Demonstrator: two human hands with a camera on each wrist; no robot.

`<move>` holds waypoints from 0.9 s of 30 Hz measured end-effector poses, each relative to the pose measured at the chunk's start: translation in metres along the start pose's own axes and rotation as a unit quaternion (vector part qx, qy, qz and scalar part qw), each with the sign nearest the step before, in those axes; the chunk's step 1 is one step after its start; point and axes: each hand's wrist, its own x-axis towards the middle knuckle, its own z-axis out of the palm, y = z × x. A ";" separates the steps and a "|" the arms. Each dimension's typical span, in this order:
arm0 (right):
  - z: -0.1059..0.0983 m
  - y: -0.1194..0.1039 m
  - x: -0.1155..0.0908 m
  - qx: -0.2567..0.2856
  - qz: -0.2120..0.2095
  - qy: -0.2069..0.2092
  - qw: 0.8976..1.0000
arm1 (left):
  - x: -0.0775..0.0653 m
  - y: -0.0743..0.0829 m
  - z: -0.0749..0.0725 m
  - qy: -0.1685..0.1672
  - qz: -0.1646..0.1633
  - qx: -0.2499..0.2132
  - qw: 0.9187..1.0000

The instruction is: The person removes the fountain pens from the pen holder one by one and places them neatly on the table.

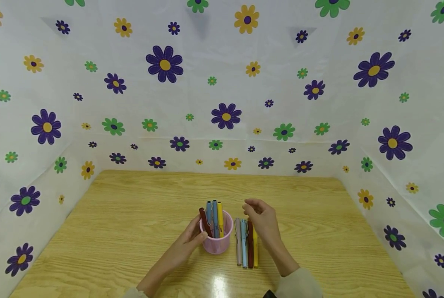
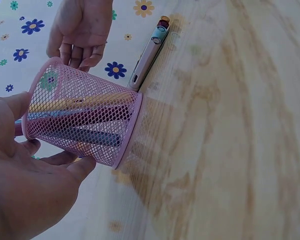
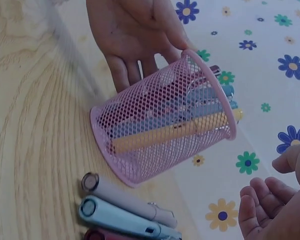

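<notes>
A pink mesh pen cup (image 1: 217, 244) stands on the table with several pens inside, dark red (image 1: 205, 221), blue (image 1: 215, 219) and yellow (image 1: 220, 219). My left hand (image 1: 188, 242) holds the cup from its left side, thumb near the rim and fingers along the wall. To the right of the cup, several pens lie side by side: grey (image 1: 238, 244), light blue (image 1: 244, 244), dark red (image 1: 250, 248) and yellow (image 1: 255, 250). Over the far end of this row is my right hand (image 1: 262, 219), fingers loosely bent, holding nothing. The right wrist view also shows its empty fingers (image 3: 262, 205).
The wooden table (image 1: 132, 207) carries the cup and the row of pens. White flower-printed sheets (image 1: 192, 91) stand upright behind the table and along its left and right sides.
</notes>
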 end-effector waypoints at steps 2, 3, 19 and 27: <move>0.004 -0.003 0.000 0.008 -0.005 -0.010 1.000 | 0.000 0.000 0.000 0.002 0.001 0.003 1.000; 0.005 -0.004 0.000 0.010 -0.007 -0.014 1.000 | 0.000 0.000 0.000 0.002 0.001 0.003 1.000; 0.030 -0.007 0.003 -0.001 -0.045 -0.064 0.997 | 0.000 -0.002 0.000 0.005 -0.008 -0.004 1.000; 0.039 -0.004 0.005 -0.003 -0.047 -0.086 0.995 | 0.000 -0.003 -0.001 0.000 -0.010 -0.012 1.000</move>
